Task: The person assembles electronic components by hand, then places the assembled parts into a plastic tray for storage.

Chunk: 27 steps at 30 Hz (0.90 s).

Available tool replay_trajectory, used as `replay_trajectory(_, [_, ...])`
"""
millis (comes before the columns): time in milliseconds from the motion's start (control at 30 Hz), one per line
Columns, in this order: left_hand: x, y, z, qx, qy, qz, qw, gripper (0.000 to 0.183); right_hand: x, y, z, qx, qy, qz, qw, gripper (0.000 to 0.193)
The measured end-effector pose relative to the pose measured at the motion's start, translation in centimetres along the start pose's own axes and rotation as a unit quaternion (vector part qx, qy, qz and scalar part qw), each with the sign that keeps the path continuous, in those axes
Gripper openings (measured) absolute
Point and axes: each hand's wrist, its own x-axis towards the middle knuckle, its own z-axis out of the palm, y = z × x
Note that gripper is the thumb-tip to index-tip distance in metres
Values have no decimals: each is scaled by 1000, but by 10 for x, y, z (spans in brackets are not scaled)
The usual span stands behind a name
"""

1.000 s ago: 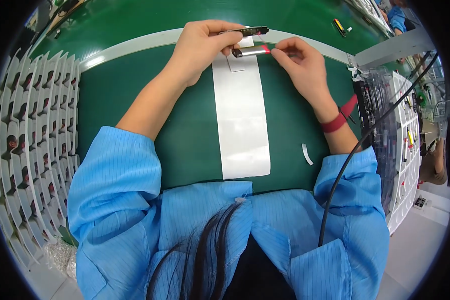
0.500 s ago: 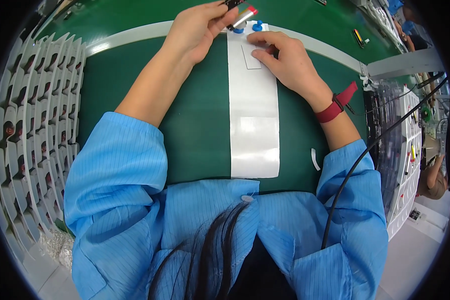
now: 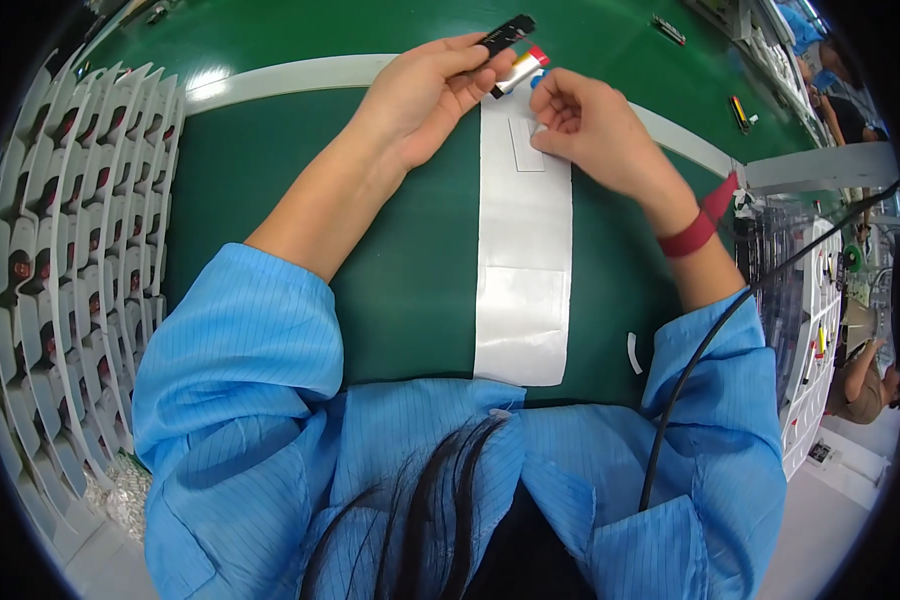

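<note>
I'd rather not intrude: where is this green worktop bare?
Bare worktop lies between the stacked trays and left forearm, between that forearm and the white strip, and right of it, barring a curved scrap. Crowded: the strip's far end, where the left hand, slim black piece and right hand gather.

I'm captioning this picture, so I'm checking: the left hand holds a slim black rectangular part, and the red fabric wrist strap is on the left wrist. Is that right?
Not quite: the head view shows the red fabric wrist strap on the right wrist, not the left. The left hand does hold a slim black rectangular part.
</note>
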Motion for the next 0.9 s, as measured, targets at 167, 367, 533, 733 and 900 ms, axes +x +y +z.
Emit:
replay_trajectory(167, [-1,-2,12,6,12,2,1000,32,-28,10,23,-127,179,-179,959,15])
replay_trajectory(367, [-9,-6,11,89,26,-10,996,29,-57,1,22,-228,167,-310,908,15])
replay_trajectory(533, [-6,-19,29,53,1,-26,998,30,-79,-2,10,-157,168,-246,941,19])
replay_trajectory(733, [-4,4,29,81,49,137,986,26,-26,5,2,156,111,-49,980,28])
replay_trajectory(900, [-6,0,25,79,84,120,986,27,6,10,-19,236,-88,121,960,32])
